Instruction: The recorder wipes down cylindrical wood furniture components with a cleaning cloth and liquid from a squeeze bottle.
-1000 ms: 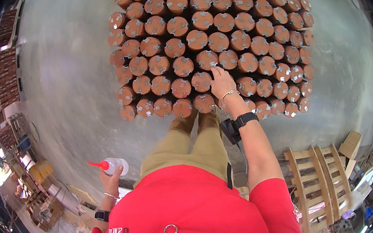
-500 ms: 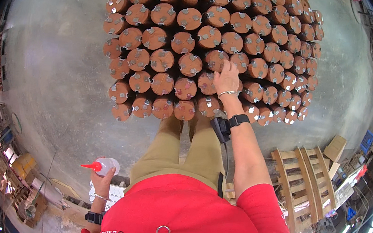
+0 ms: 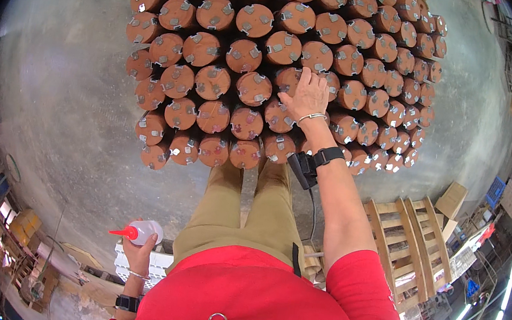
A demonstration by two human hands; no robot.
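Note:
My left hand (image 3: 139,254), low at the left by my hip, is closed around a translucent white squeeze bottle (image 3: 148,232) with a red pointed nozzle. The nozzle aims left. Ahead of me stand many reddish-brown cylinders (image 3: 254,89) in tight rows, with small grey metal clips or tabs on their round tops. Over the near rows reaches my right hand (image 3: 310,96), fingers stretched forward and thumb out to the left. It lies on or just above the tops, partly covering a cylinder (image 3: 287,79); actual contact is hard to tell. Nothing shows in it.
Grey concrete floor (image 3: 75,74) surrounds the cylinders. Wooden pallets (image 3: 401,251) lean at the right, near a cardboard box (image 3: 451,200). A white block-like stack (image 3: 156,266) stands beside my left arm. My legs (image 3: 250,204) are close against the nearest row.
The view has shifted slightly, so the cylinders sit farther left. My right hand has flattened and spread, its thumb now out to the left. My left hand keeps the bottle.

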